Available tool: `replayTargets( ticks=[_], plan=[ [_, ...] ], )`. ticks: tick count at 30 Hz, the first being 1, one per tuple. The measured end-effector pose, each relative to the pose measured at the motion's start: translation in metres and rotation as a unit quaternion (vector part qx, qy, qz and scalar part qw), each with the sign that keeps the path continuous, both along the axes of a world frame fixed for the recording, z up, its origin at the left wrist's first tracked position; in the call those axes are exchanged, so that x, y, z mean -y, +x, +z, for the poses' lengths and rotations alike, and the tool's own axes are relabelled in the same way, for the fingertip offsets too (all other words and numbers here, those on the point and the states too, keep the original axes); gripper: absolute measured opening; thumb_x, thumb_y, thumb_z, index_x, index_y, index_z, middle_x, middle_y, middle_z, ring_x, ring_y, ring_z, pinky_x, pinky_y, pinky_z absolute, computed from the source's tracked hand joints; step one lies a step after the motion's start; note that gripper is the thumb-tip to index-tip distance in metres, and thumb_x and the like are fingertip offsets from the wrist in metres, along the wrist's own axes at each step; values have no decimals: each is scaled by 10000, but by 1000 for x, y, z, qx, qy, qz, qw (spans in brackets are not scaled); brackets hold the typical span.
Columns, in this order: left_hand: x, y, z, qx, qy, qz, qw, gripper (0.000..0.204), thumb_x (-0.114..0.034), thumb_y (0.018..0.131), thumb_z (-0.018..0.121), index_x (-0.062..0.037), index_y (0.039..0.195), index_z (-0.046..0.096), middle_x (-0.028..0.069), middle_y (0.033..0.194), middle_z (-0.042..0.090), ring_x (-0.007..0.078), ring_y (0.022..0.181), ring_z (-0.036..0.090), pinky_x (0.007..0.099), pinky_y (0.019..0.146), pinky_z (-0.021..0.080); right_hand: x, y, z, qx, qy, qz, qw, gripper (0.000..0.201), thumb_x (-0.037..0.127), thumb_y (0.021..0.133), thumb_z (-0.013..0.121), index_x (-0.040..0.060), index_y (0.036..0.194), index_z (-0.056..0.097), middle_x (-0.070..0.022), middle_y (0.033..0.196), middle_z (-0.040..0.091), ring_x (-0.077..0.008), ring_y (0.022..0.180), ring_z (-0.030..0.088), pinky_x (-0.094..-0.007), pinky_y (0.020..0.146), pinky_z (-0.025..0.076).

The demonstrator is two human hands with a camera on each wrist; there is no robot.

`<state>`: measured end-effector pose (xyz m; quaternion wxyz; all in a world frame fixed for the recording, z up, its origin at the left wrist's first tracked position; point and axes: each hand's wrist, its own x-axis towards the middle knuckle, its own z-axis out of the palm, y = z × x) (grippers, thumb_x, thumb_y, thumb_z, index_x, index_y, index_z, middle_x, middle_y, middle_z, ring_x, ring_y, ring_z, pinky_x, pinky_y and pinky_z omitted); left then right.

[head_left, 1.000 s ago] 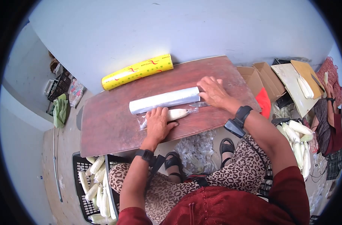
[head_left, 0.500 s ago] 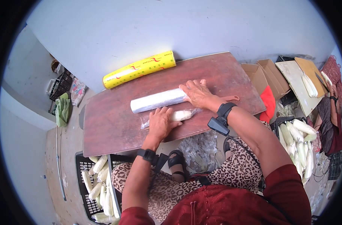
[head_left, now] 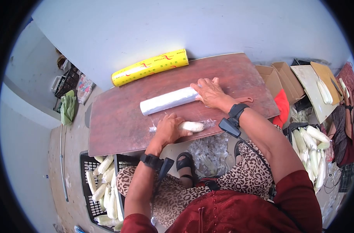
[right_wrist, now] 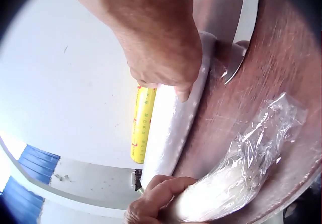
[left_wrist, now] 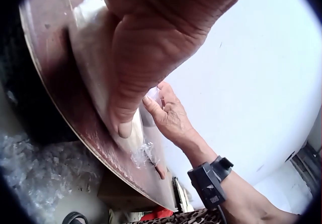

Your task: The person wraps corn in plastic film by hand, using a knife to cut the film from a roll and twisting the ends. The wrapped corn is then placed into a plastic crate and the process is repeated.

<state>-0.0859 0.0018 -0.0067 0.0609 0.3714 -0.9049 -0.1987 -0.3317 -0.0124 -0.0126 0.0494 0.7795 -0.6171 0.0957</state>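
A husked white ear of corn (head_left: 193,126) lies near the table's front edge, in clear film that sticks out past its ends. My left hand (head_left: 169,129) grips it from above, thumb along the near side; in the left wrist view the thumb presses on the corn (left_wrist: 90,48). Farther back lies a roll of cling film (head_left: 167,101). At its right end my right hand (head_left: 211,93) holds the roll, fingers over the top and thumb at the near side. Crumpled film (right_wrist: 271,128) trails from the corn in the right wrist view.
A knife (right_wrist: 246,32) lies on the table (head_left: 118,128) right of the roll. Along the back edge rests a yellow-wrapped roll (head_left: 149,68). Crates of corn (head_left: 101,186) flank my legs, and plastic scraps (head_left: 210,155) cover the floor. Another person's arm (head_left: 347,108) shows at far right.
The left hand has rolled the corn toward the table's front edge, away from the roll. My right hand has moved left from beside the knife onto the roll's right end.
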Motion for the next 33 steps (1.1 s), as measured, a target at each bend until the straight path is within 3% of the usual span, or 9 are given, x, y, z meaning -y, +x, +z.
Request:
replayTargets(
  ticks=[5,8,14,20,23,27,30,32,33],
  plan=[
    [4,2,-7,-84,27,16,996,515,-475,702,779,-53,971,656,165,908,661,358,884,624,428,769,487,0,1,6,10,20,-3,1000,476,279,873,656,179,1313,506,-73,1138,521,-243,1123,471,-466,880,315],
    [1,2,0,-63,48,15,997,510,-484,719,770,-34,920,641,179,878,670,362,863,632,425,753,489,-1,3,11,4,38,-10,999,478,273,872,656,177,1314,505,-71,1136,521,-239,1124,472,-464,879,314],
    [-5,5,0,-60,87,4,994,589,-588,718,720,-53,960,679,196,869,679,383,854,648,431,741,500,2,1,6,12,16,1,1000,422,294,875,653,201,1264,520,-81,1105,531,-254,1103,490,-471,871,312],
    [-23,3,9,-43,145,-17,988,526,-506,801,711,6,922,689,208,767,659,321,737,664,388,662,501,3,2,7,14,24,5,1000,411,290,876,650,194,1256,526,-78,1092,538,-250,1100,491,-471,872,305],
    [-29,2,6,-29,195,-64,978,526,-513,839,681,8,901,705,145,710,660,215,660,628,350,607,481,4,2,8,8,24,6,1000,408,288,879,647,194,1256,522,-80,1086,541,-251,1091,497,-471,875,303],
    [-44,-1,-15,-28,439,-60,896,532,-519,897,624,5,887,717,-6,691,612,65,635,497,271,543,411,4,6,10,-2,27,-3,1000,426,286,880,647,190,1271,508,-87,1093,545,-259,1088,501,-474,866,312],
    [-53,-1,-24,-51,545,-81,833,530,-494,947,555,14,994,699,19,778,660,87,665,568,258,591,478,6,9,9,-1,32,-17,999,450,279,880,647,165,1289,497,-90,1114,541,-261,1098,493,-476,868,315],
    [-48,8,-22,-110,647,-46,753,544,-481,961,522,26,1112,648,87,861,692,139,735,655,292,652,553,4,8,6,18,23,-18,999,471,263,883,645,139,1310,490,-86,1137,531,-257,1106,480,-477,881,308],
    [-42,8,-24,-174,718,-55,672,583,-490,960,502,31,1213,568,166,924,693,226,790,696,351,691,591,1,9,4,24,12,-17,999,475,266,885,642,132,1314,489,-91,1172,526,-260,1132,469,-488,895,305]
  ],
)
